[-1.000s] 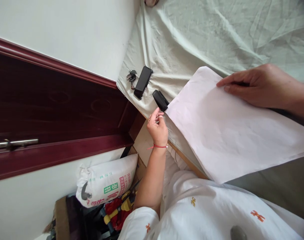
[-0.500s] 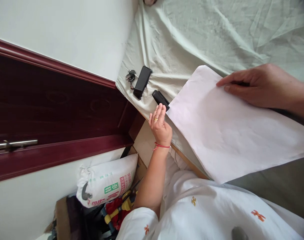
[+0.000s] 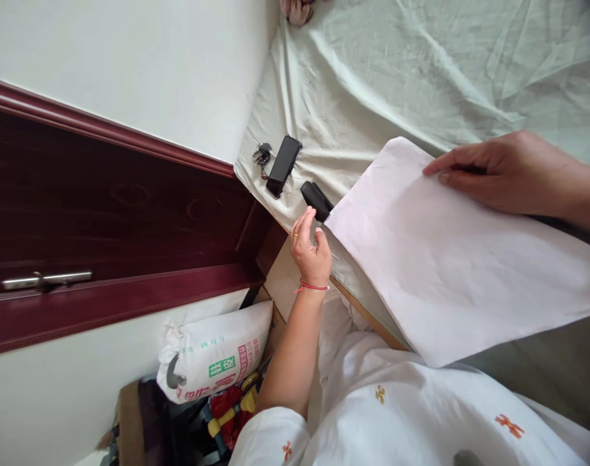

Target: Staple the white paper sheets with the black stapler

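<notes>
A large white paper sheet (image 3: 450, 259) lies over the edge of a bed covered with a pale green sheet (image 3: 372, 71). My right hand (image 3: 508, 171) holds the paper at its far edge, fingers and thumb close together. My left hand (image 3: 311, 249), with a ring and a red wrist string, hovers at the bed's edge with fingers loosely curled and nothing in it. Its fingertips are just short of a black stapler (image 3: 316, 200) that lies at the paper's corner.
A black phone (image 3: 283, 166) and a bunch of keys (image 3: 262, 155) lie near the bed's corner, by the white wall. A dark red door with a metal handle (image 3: 46, 280) stands at left. A printed white sack (image 3: 217, 359) and toys sit on the floor below.
My left hand stretched its fingers toward the stapler, then curled them back. My right hand stays on the paper. The view has shifted slightly.
</notes>
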Tool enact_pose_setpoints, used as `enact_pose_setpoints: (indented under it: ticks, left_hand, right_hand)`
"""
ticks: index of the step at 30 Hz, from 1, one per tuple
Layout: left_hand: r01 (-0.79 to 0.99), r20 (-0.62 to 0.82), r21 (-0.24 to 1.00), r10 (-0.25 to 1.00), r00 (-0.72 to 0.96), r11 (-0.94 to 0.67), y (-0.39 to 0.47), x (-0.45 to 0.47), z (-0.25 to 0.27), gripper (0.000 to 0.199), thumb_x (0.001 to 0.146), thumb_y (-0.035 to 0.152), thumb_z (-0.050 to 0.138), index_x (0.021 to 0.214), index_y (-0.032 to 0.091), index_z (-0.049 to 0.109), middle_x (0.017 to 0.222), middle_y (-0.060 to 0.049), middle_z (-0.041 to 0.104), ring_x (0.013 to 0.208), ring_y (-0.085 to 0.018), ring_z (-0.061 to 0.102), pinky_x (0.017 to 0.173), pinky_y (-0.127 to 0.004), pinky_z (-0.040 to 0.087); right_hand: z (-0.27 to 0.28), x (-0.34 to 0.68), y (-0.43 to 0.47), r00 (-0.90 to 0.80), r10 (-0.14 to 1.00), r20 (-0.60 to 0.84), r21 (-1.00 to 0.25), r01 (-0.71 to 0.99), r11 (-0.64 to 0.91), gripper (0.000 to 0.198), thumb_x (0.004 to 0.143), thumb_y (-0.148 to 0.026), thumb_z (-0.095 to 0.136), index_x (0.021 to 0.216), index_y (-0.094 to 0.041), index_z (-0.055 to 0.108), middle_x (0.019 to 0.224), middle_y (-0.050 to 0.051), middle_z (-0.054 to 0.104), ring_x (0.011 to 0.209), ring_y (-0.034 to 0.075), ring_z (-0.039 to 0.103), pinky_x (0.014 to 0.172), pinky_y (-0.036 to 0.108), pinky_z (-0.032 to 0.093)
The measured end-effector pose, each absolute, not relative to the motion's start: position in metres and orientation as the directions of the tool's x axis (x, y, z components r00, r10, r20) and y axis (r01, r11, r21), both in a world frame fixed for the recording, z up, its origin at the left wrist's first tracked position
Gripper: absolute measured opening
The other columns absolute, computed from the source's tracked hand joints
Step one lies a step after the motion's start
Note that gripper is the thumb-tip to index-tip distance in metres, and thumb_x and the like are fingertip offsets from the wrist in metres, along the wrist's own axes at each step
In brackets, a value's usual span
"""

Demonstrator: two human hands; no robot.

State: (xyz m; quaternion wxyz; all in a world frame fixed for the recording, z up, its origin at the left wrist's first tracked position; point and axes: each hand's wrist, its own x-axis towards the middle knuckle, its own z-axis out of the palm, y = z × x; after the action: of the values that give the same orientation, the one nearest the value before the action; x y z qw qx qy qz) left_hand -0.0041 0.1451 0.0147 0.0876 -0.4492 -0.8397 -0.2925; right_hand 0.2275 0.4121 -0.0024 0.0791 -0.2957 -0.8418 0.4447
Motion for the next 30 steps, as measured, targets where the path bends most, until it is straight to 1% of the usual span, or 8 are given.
enact_pose_setpoints:
  ticks: [3,6,10,13,17,22,26,30]
  left_hand:
    - [0.678,0.396,0.548,0.562,-0.726,0.49,0.143,-0.004,0.006,0.043,0.095,0.018,0.052,0.135,0.019,0.066,0.141,-0.015,0.07,0.133,-0.022,0.066,0.108,-0.037,0.057]
    - [0.587,0.341,0.598,0.489,-0.803,0.546,0.139,-0.013,0.0,0.039,0.092,0.016,0.052,0.128,0.02,0.067,0.138,-0.014,0.071,0.129,-0.022,0.068,0.103,-0.035,0.059]
    - [0.641,0.384,0.454,0.514,-0.767,0.619,0.142,-0.046,0.005,0.035,0.09,0.014,0.055,0.122,0.019,0.065,0.14,-0.015,0.068,0.133,-0.024,0.063,0.108,-0.038,0.055]
    - [0.65,0.409,0.291,0.522,-0.748,0.702,0.155,-0.085,0.016,0.038,0.086,0.012,0.063,0.124,0.015,0.062,0.143,-0.02,0.065,0.141,-0.029,0.057,0.125,-0.045,0.039]
    - [0.567,0.293,0.189,0.505,-0.812,0.802,0.177,-0.141,0.027,0.065,0.083,0.025,0.079,0.14,0.01,0.051,0.154,-0.027,0.054,0.153,-0.036,0.045,0.13,-0.048,0.032]
    - [0.518,0.093,0.197,0.51,-0.855,0.832,0.192,-0.195,0.026,0.089,0.08,0.032,0.085,0.154,0.009,0.041,0.162,-0.027,0.049,0.155,-0.037,0.046,0.13,-0.05,0.033]
    - [0.535,0.038,0.243,0.543,-0.839,0.809,0.2,-0.221,0.02,0.083,0.083,0.028,0.082,0.154,0.009,0.042,0.156,-0.025,0.057,0.147,-0.032,0.056,0.126,-0.044,0.039]
    - [0.529,0.038,0.256,0.539,-0.842,0.809,0.21,-0.24,0.015,0.073,0.086,0.022,0.077,0.15,0.006,0.045,0.157,-0.027,0.055,0.147,-0.028,0.057,0.125,-0.036,0.04]
  right_hand:
    - [0.0,0.228,0.414,-0.815,0.546,-0.195,-0.784,0.464,0.413,0.035,0.089,-0.042,0.056,0.11,-0.033,0.082,0.083,-0.002,0.074,0.072,0.015,0.062,0.074,0.032,0.047]
    - [0.0,0.229,0.416,-0.843,0.503,-0.192,-0.791,0.436,0.43,0.034,0.087,-0.045,0.056,0.105,-0.033,0.083,0.076,-0.001,0.071,0.067,0.015,0.059,0.07,0.032,0.046]
    - [-0.001,0.23,0.418,-0.867,0.472,-0.158,-0.797,0.394,0.457,0.039,0.086,-0.049,0.054,0.105,-0.032,0.083,0.073,-0.001,0.07,0.06,0.014,0.056,0.064,0.031,0.043]
    - [-0.002,0.23,0.417,-0.859,0.483,-0.169,-0.798,0.407,0.445,0.041,0.086,-0.051,0.052,0.105,-0.033,0.083,0.072,0.0,0.07,0.059,0.014,0.055,0.064,0.031,0.043]
    - [-0.002,0.23,0.416,-0.848,0.492,-0.195,-0.801,0.428,0.419,0.041,0.084,-0.053,0.052,0.105,-0.035,0.083,0.072,-0.001,0.069,0.06,0.014,0.055,0.068,0.031,0.046]
    - [-0.002,0.231,0.417,-0.864,0.485,-0.135,-0.808,0.38,0.451,0.047,0.084,-0.058,0.049,0.106,-0.033,0.083,0.071,0.0,0.069,0.059,0.015,0.056,0.066,0.032,0.046]
    - [-0.002,0.232,0.416,-0.878,0.467,-0.108,-0.816,0.347,0.463,0.048,0.086,-0.056,0.049,0.108,-0.03,0.083,0.07,0.001,0.069,0.058,0.014,0.054,0.063,0.032,0.044]
    - [-0.002,0.233,0.414,-0.882,0.465,-0.078,-0.826,0.318,0.465,0.046,0.088,-0.052,0.049,0.108,-0.028,0.083,0.07,0.0,0.068,0.058,0.013,0.054,0.06,0.03,0.042]
